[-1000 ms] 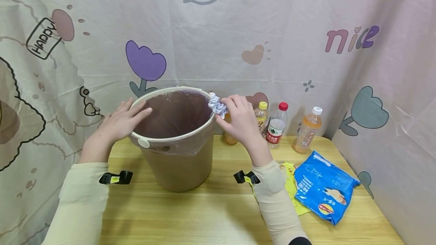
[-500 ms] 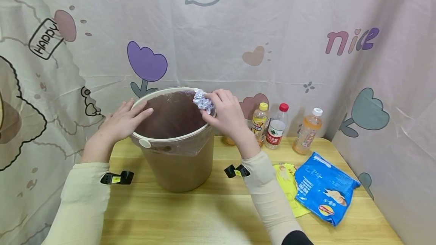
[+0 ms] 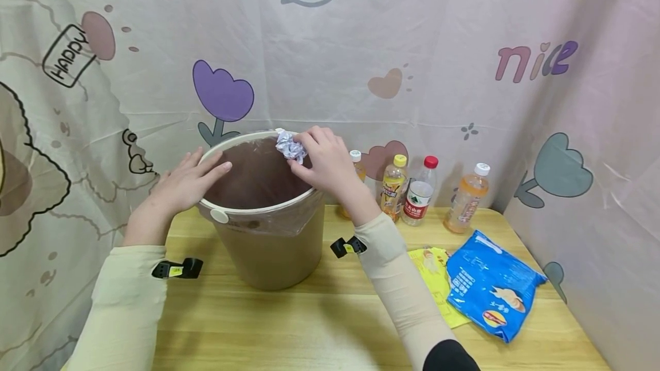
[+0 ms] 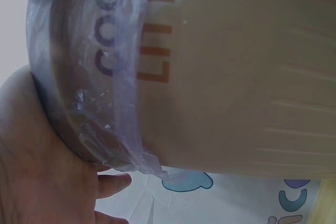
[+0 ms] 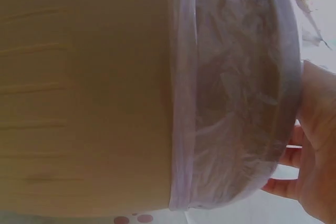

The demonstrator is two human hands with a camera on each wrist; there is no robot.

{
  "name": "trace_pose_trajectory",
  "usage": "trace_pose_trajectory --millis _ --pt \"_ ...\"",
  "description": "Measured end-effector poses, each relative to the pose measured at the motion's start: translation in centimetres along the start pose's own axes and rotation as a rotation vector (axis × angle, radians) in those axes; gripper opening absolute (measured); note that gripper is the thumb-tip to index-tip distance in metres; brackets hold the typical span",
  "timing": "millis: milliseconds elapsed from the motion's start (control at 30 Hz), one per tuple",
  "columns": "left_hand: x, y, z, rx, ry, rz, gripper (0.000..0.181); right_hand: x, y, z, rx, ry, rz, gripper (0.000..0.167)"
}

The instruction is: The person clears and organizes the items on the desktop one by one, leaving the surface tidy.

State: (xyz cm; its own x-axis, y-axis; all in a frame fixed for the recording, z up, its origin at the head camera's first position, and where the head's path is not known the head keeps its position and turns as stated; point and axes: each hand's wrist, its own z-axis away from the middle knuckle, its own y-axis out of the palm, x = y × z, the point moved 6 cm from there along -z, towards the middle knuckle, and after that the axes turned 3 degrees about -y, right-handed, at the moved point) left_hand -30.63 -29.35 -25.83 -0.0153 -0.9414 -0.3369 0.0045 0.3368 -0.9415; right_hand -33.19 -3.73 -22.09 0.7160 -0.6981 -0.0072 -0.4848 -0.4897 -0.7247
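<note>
A brown trash bin [image 3: 273, 256] with a cream rim and a clear plastic liner [image 3: 289, 219] folded over its edge stands on the table. My left hand [image 3: 188, 182] rests on the rim's left side, fingers extended; in the left wrist view the palm [image 4: 47, 156] lies against the lined rim. Over the back right of the bin's mouth, my right hand [image 3: 327, 162] pinches a crumpled paper ball [image 3: 291, 146] between thumb and fingers. The right wrist view shows that hand [image 5: 317, 145] beside the rim, with the paper ball hidden.
Right of the bin stand several drink bottles: one white-capped [image 3: 356, 168], one yellow-capped [image 3: 393, 188], one red-capped [image 3: 419, 196] and another white-capped [image 3: 466, 199]. A blue chip bag [image 3: 492, 285] overlaps a yellow bag [image 3: 435, 279] on the wooden table [image 3: 289, 331]. A patterned curtain [image 3: 319, 85] hangs behind.
My right hand has carried the paper ball leftward and slightly up, from the bin's right rim to above its mouth. The left hand has stayed in place on the rim.
</note>
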Motion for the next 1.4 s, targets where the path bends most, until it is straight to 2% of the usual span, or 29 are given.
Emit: trace_pose_trajectory --millis 467,833,1033,1400 --pt "-0.2 -0.1 0.0 -0.002 0.002 0.003 0.079 0.1 1.6 -2.5 0.178 0.023 0.05 0.041" --pt "-0.2 -0.2 0.0 -0.002 0.004 0.003 0.077 0.6 2.9 -3.1 0.285 0.037 0.066 0.046" --pt "-0.1 -0.1 0.0 -0.003 0.005 0.014 0.077 0.7 3.6 -3.0 0.332 0.038 0.022 0.044" --pt "0.0 0.0 0.0 -0.007 0.004 0.029 0.076 0.5 4.2 -2.8 0.367 0.054 -0.081 0.04"
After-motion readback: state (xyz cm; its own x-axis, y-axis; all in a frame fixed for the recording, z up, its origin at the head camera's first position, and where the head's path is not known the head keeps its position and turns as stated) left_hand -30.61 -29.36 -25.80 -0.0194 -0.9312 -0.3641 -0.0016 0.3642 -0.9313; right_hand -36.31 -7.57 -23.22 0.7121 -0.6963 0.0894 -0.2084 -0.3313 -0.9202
